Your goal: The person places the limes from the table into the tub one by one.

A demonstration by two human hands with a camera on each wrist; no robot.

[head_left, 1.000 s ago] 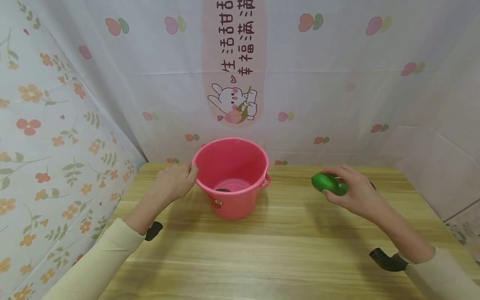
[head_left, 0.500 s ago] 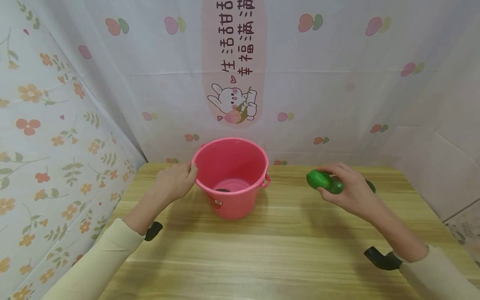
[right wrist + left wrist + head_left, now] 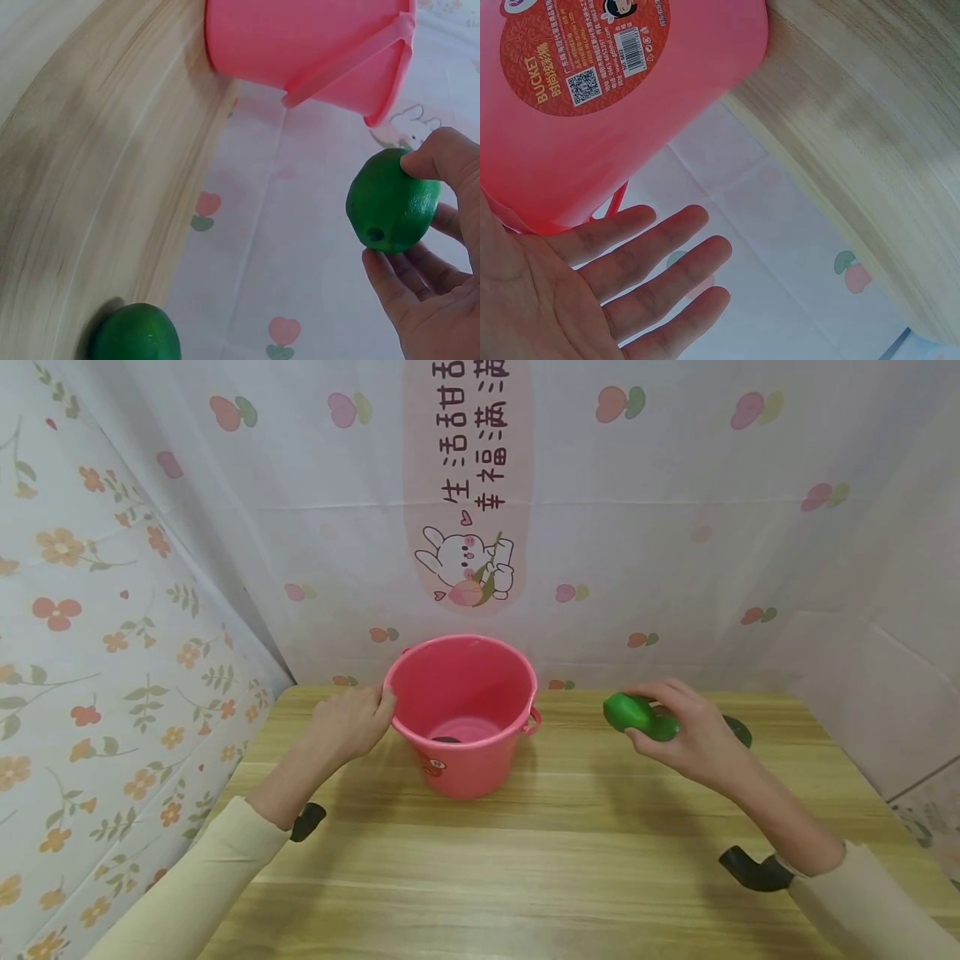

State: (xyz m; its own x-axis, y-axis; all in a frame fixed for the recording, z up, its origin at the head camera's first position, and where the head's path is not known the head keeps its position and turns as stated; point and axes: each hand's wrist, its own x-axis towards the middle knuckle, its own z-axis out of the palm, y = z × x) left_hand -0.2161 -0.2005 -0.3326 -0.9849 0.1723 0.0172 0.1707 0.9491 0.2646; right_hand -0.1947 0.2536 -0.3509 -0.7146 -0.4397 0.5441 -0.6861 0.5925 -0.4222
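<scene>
right hand (image 3: pixel 699 728) pinches green fruit (image 3: pixel 628 712) between thumb and fingers, keep snug; left hand (image 3: pixel 348 722), straight-fingered, thumb hooked at nine o'clock on pink bucket (image 3: pixel 477 768), should brace it.

Wood-grain tabletop (image 3: pixel 480 868), pink bucket (image 3: pixel 472 772) standing upright, green fruit (image 3: pixel 740 732) lying well apart from it

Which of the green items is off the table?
The held green item, gripped by the right hand; the other green item rests on the table.
</scene>
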